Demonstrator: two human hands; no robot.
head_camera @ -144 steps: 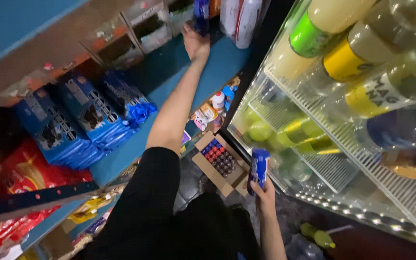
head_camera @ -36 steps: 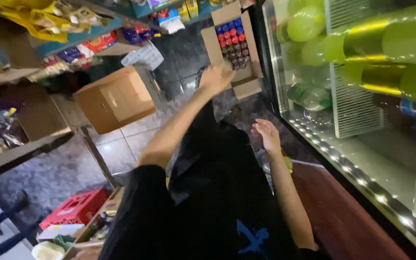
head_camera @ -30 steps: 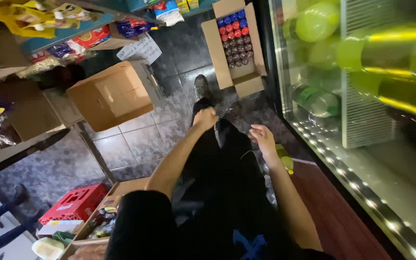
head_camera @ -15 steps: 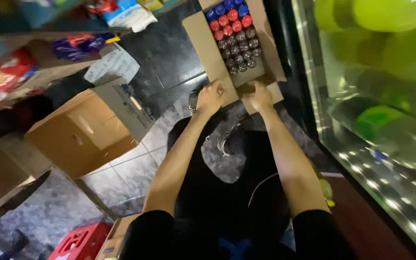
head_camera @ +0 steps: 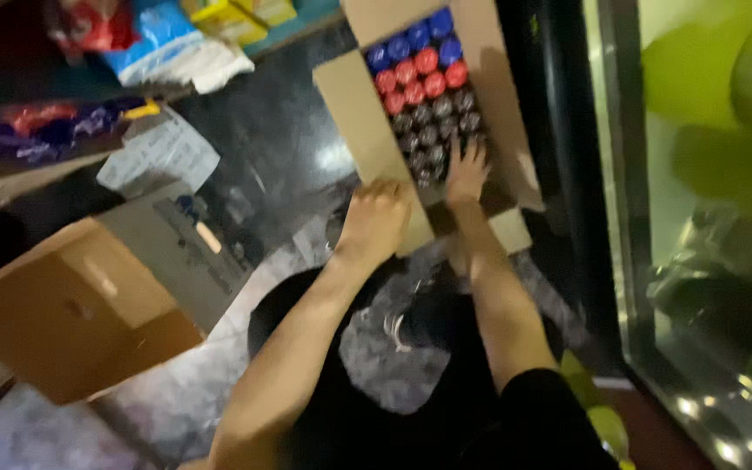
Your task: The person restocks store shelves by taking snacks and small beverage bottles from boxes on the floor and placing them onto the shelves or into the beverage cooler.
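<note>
Hands both reach into one open carton (head_camera: 367, 122) on the floor; your right hand (head_camera: 466, 171) spreads wide over its dark cans (head_camera: 435, 139), six red-topped and five blue-topped beyond; your left hand (head_camera: 376, 219) curls on the flap.

Open floor carton (head_camera: 367, 122) of capped bottles (head_camera: 424, 96)

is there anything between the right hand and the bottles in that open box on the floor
Nothing visible does. The right hand reaches into the open cardboard box with its fingers already on the dark-capped bottles. The left hand rests on the box's left flap, clear of the bottles.
</note>
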